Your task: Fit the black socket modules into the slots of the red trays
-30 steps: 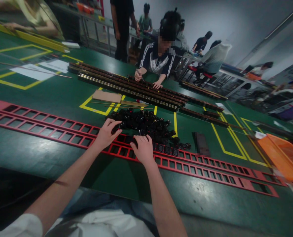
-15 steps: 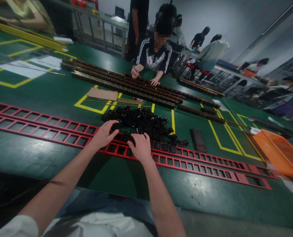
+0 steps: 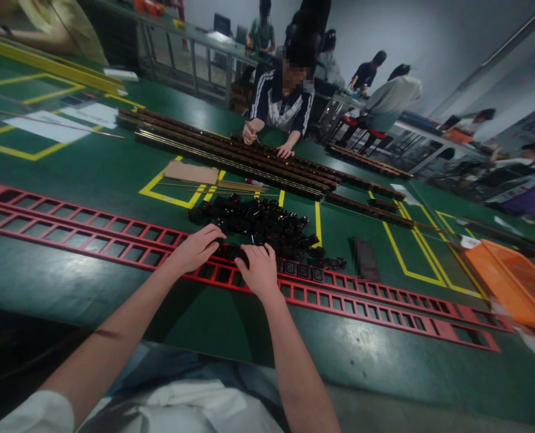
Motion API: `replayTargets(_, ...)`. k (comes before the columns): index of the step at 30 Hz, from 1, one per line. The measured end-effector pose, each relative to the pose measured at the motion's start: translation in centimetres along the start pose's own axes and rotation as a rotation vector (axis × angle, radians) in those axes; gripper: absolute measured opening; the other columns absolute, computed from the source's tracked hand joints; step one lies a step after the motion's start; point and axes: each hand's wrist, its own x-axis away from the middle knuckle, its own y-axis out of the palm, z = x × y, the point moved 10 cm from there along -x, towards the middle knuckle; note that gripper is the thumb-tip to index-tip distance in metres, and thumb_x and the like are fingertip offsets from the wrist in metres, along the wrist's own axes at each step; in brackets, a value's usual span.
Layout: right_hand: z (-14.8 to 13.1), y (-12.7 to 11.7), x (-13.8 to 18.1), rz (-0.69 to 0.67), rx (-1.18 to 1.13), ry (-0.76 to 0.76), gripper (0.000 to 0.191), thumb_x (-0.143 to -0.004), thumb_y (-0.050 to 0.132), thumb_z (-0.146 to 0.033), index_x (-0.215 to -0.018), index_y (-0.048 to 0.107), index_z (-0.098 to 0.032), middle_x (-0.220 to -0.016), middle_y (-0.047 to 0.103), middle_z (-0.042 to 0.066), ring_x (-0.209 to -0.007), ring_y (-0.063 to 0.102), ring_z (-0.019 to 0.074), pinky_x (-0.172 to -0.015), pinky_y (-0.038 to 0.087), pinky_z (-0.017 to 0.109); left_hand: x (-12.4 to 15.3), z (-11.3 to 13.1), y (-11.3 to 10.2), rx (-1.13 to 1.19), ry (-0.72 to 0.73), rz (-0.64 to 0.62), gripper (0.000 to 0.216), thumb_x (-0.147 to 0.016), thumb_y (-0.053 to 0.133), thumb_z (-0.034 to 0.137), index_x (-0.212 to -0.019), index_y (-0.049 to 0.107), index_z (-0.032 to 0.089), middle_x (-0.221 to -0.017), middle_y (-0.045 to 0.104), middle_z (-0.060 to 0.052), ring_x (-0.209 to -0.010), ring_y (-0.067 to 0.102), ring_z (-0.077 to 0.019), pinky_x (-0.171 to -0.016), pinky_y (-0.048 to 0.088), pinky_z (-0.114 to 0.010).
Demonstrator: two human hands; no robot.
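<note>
Two long red slotted frames (image 3: 361, 313) lie side by side in front of me. Black socket modules (image 3: 303, 270) fill several openings of the far frame, right of my hands. My left hand (image 3: 199, 249) is bent over the far frame, thumb and fingers closed around a black socket module mostly hidden by them. Just to the right, my right hand (image 3: 260, 267) rests on the same frame, with a dark module between its thumb and fingers. Its lower part is covered by the hand. Beyond both hands lies a heap of loose black modules (image 3: 253, 219).
Dark metal-edged strips (image 3: 231, 162) lie across the green table (image 3: 384, 367), where a co-worker (image 3: 280, 102) holds a pen-like tool. Cardboard (image 3: 191, 172) and thin rods sit nearer. An orange crate (image 3: 511, 282) stands at right, with a dark blurred object (image 3: 363, 258) left of it.
My left hand has lowered slightly and moved right, closer to the far red frame. The right hand stays nearly in place. The view has shifted slightly.
</note>
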Motion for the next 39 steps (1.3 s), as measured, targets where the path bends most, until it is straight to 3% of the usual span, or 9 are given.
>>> replayTargets(18,-0.1,-0.1,0.1,0.002,-0.007,-0.004,0.034,-0.1,0.053,-0.04,-0.127,0.063,-0.023,-0.125,0.07,0.005,-0.116,0.059,0.0219,-0.12,0.023,0.044,0.1,0.5,0.6,-0.022,0.053,-0.05,0.027,-0.097,0.042,0.028,-0.114,0.062,0.019,-0.11,0.064,-0.009,-0.103,0.063,-0.0224,-0.093,0.05,-0.037)
replayTargets(30,0.0,0.2,0.0,-0.004,0.011,-0.009,0.033,-0.099,0.055,-0.038,-0.126,0.063,-0.021,-0.125,0.07,0.006,-0.115,0.06,0.0223,-0.119,0.023,0.045,0.2,1.6,1.4,-0.076,0.148,-0.136,0.039,-0.081,0.066,0.025,-0.119,0.058,0.018,-0.116,0.06,-0.011,-0.108,0.058,-0.0267,-0.097,0.049,-0.042)
replayTargets(39,0.0,0.1,0.1,0.017,-0.008,-0.018,0.033,-0.099,0.055,-0.038,-0.126,0.063,-0.022,-0.124,0.07,0.006,-0.114,0.06,0.0228,-0.118,0.024,0.045,0.2,0.8,1.1,-0.015,0.089,-0.1,0.033,-0.087,0.063,0.028,-0.118,0.058,0.019,-0.114,0.055,-0.01,-0.105,0.059,-0.0245,-0.094,0.051,-0.039)
